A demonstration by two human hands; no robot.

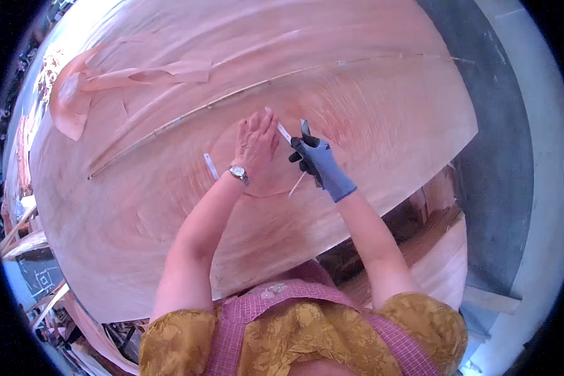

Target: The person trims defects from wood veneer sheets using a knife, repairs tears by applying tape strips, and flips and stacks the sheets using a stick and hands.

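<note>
One short white strip (284, 133) lies on the big wood sheet (382, 119) near the middle of the frame, in the gap between our two hands. Its long axis slants from upper left to lower right: the upper end sits close by our left hand's fingertips, while the lower end points at the right hand and comes nearest to its curled fingers. Our bare left hand (255, 139) is spread palm down on the sheet, grasping nothing we can see. Our gloved right hand (316, 156) is clenched around what looks like a blade (305, 127), its tip up beside the strip. Below that glove runs a thin strip (297, 184); we cannot tell whether it is held or lying loose. Left of our watch (238, 171) lies another white strip (211, 166). Farther out, a long stick (231, 96) crosses the sheet, and a torn wood piece (68, 106) rests at the upper left.
</note>
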